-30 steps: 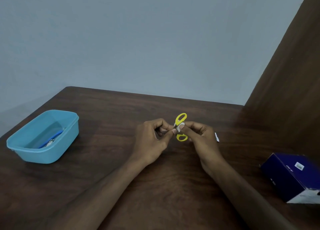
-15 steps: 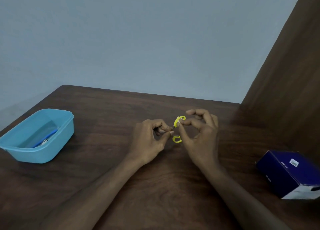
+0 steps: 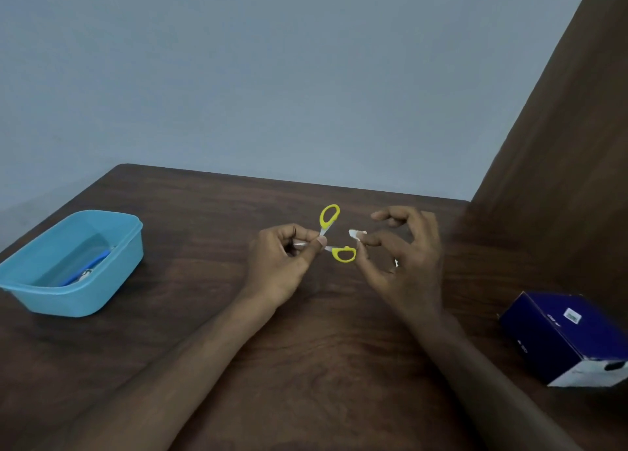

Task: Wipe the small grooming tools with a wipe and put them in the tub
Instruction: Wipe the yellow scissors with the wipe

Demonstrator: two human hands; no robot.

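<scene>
My left hand (image 3: 283, 258) pinches small scissors (image 3: 334, 233) by the blades above the table; their two yellow handle loops are spread apart and point right. My right hand (image 3: 404, 253) is just to the right of the scissors, apart from them, and pinches a small white wipe (image 3: 356, 234) between thumb and forefinger. A light blue tub (image 3: 73, 263) sits at the table's left edge with a blue-handled tool (image 3: 86, 270) lying inside.
A dark blue box (image 3: 565, 336) lies at the right on the dark wooden table (image 3: 204, 314). A brown wooden panel (image 3: 560, 127) rises at the right. A grey wall stands behind the table's far edge.
My right hand with the wipe has pulled away to the right off the scissors. The scissor handles now stand further apart. My left hand keeps its hold.
</scene>
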